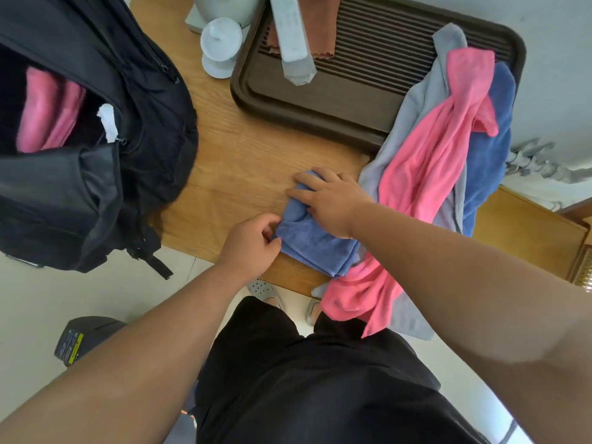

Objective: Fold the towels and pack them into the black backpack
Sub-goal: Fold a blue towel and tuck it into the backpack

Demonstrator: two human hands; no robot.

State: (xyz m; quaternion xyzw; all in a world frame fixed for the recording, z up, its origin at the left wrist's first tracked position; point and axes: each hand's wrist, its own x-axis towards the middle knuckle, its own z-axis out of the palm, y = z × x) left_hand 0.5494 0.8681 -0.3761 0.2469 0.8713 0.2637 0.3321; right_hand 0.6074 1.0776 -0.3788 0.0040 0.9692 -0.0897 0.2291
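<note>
A folded light-blue towel [315, 246] lies near the front edge of the wooden table [237, 161]. My right hand [326, 200] rests flat on its far part, fingers spread. At the towel's left edge, my left hand [253, 241] pinches the cloth between thumb and fingers. The black backpack [96, 129] stands open at the left with folded pink towels [48, 113] inside. A heap of unfolded towels lies at the right: a pink one [426, 161] on top, a grey one [416, 107] and a dark blue one [490, 149] beneath.
A dark brown slatted tray [352, 100] sits at the back with a grey wrapped packet [291, 36] and a brown cloth [323, 27] on it. A white lidded cup [221, 46] stands left of the tray. A black device [86, 338] lies on the floor.
</note>
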